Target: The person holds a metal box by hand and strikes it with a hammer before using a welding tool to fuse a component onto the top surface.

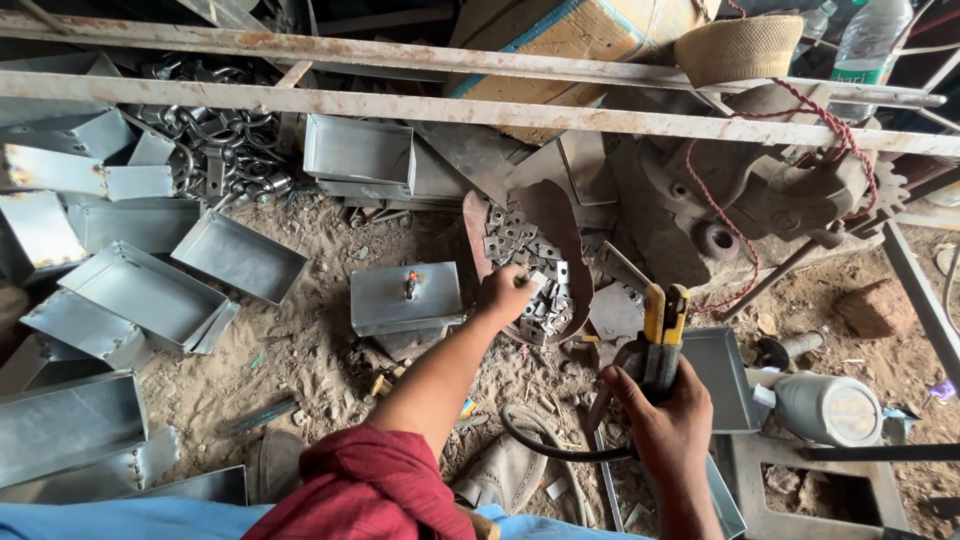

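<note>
The left hand (503, 292) reaches far out to a pile of small metal plates (530, 275) on the dirt and closes its fingers on one. The right hand (668, 415) is shut tight around a yellow-handled tool (660, 345) that stands up, its long side pointing away from the person. Just left of the pile sits one metal box (405, 297), lying flat, long side left to right. Many more metal boxes (150, 290) wait at the far left, so it looks like lots of work is left.
</note>
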